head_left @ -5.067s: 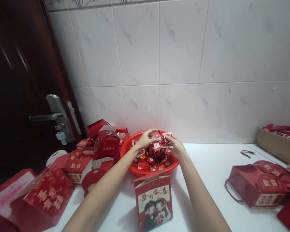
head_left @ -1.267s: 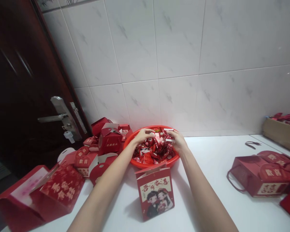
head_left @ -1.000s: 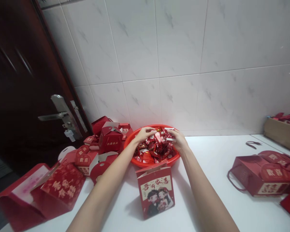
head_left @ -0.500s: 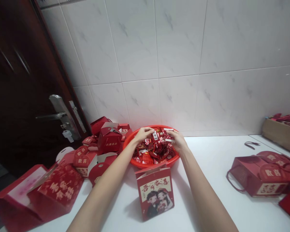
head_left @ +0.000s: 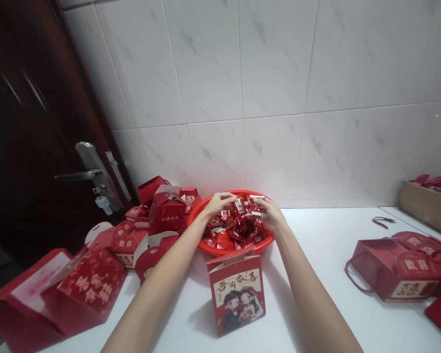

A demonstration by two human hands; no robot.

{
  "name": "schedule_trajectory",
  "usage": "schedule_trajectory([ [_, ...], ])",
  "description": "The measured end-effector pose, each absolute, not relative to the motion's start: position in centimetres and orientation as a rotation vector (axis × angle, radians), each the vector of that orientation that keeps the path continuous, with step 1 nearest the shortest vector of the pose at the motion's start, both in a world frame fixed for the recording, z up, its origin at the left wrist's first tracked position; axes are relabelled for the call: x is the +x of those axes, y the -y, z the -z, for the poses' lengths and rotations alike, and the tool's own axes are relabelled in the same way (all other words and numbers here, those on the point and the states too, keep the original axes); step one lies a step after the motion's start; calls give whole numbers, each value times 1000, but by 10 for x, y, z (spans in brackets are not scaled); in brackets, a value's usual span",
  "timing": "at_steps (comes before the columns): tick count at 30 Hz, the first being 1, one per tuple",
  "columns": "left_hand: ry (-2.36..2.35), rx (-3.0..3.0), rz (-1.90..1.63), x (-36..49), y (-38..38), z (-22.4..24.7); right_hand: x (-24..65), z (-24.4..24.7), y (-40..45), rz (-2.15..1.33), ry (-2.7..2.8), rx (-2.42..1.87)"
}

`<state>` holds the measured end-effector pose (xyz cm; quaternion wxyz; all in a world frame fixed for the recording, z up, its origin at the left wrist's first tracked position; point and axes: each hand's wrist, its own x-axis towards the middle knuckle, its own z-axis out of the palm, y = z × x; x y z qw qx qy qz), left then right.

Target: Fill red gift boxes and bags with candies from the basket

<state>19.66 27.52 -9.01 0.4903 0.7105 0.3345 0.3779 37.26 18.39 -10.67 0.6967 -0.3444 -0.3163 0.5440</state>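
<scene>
A red oval basin (head_left: 193, 218) full of small red wrapped packets (head_left: 235, 228) stands against the tiled wall. My left hand (head_left: 219, 202) reaches over its back left part, fingers closed on a small red-and-white packet (head_left: 239, 206). At the right side of the basin, my right hand (head_left: 271, 214) is closed on white-edged red packets (head_left: 257, 205). Between my forearms, in front of the basin, a red box (head_left: 238, 296) printed with a cartoon couple stands upright with its top flaps raised.
Several red gift boxes (head_left: 167, 211) crowd the left side, beside a dark door (head_left: 29, 147) with a metal handle. More red boxes (head_left: 397, 267) lie at the right, near a dark cord (head_left: 383, 221) and a cardboard box (head_left: 426, 205).
The packet at my left fingers has shifted slightly to the right. My hands have otherwise hardly moved, and the view has shifted a little.
</scene>
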Motion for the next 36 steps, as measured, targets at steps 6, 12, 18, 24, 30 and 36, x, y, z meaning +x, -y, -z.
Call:
schedule_trajectory([
  [6,-786,1641,-1108,197,-279,92,373,105,-182,-1214,696,-787],
  [12,-748,1642,-1103,198,-275,89,372,105,-182,-1230,716,-799],
  [18,-724,1590,-1047,200,-272,86,374,107,-183,-1211,733,-769],
  [24,-812,1518,-1219,192,-249,72,373,104,-183,-1188,693,-771],
  [30,-727,2016,-949,136,-153,40,373,102,-181,-1190,686,-769],
  [36,-886,2487,-280,109,-81,16,373,102,-178,-1199,659,-763],
])
